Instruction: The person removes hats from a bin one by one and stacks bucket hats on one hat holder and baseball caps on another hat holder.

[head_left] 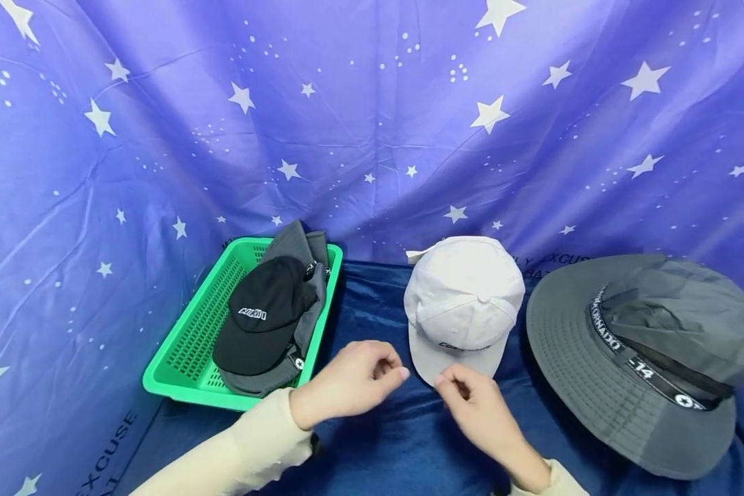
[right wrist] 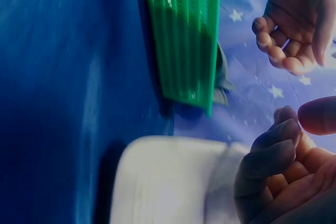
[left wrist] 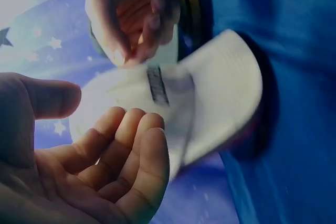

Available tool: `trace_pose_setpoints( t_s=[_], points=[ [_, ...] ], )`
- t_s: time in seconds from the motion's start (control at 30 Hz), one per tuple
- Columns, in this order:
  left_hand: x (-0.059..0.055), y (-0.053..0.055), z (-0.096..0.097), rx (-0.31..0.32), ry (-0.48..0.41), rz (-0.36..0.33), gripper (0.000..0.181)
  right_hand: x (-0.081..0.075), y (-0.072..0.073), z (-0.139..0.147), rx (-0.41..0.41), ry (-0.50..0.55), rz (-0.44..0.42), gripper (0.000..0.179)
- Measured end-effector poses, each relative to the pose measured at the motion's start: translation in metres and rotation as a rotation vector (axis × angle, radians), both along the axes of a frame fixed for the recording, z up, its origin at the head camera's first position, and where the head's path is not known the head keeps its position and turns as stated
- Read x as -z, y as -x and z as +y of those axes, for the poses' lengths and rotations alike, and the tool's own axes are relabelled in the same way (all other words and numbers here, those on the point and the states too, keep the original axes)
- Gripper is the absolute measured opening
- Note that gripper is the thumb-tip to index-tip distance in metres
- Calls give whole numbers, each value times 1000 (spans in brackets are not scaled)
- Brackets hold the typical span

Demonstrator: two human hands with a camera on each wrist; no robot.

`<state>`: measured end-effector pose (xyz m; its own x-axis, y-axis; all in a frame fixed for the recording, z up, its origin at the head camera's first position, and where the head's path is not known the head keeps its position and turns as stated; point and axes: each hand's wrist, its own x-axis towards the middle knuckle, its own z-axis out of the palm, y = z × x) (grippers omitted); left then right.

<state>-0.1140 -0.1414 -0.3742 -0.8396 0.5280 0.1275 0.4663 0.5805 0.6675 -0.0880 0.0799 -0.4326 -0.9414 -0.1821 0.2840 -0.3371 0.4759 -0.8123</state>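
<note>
A white baseball cap (head_left: pixel 465 296) with dark lettering on its front sits on the blue cloth, brim toward me. My left hand (head_left: pixel 362 375) hovers left of the brim, fingers loosely curled and thumb apart from them, with nothing in it. Over the right part of the brim is my right hand (head_left: pixel 480 406), which overlaps it in the head view. In the right wrist view, the right fingers (right wrist: pixel 268 156) bend loosely with the thumb close to the index fingertip, holding nothing. The left wrist view shows the cap's brim (left wrist: pixel 226 87) beyond the left hand.
To the left stands a green perforated basket (head_left: pixel 192 393) holding a black cap (head_left: pixel 263 310) on top of grey hats (head_left: pixel 288 244). A large grey wide-brimmed hat (head_left: pixel 645 358) lies at the right. A purple star-patterned curtain (head_left: pixel 372 124) hangs behind.
</note>
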Motion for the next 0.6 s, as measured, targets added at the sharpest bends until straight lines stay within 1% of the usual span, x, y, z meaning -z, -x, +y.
trace_pose_setpoints(
  t_s=[0.1, 0.2, 0.33, 0.4, 0.5, 0.6],
  points=[
    [-2, 3, -20, -67, 27, 45, 14, 3, 6, -16, -66, 5, -34, 25],
    [-5, 6, -39, -129, 65, 69, 16, 6, 12, -29, -108, 8, -63, 26],
    [-8, 10, -61, -205, 112, 59, 17, 6, 19, -47, -139, 4, -78, 26],
    [-8, 13, -72, -241, 130, 58, 17, 5, 22, -58, -170, -3, -89, 25],
    [-7, 19, -88, -287, 145, 58, 16, 4, 24, -73, -221, -16, -118, 23],
    [-9, 27, -105, -323, 161, 32, 16, 4, 27, -88, -252, -24, -124, 21]
  ],
)
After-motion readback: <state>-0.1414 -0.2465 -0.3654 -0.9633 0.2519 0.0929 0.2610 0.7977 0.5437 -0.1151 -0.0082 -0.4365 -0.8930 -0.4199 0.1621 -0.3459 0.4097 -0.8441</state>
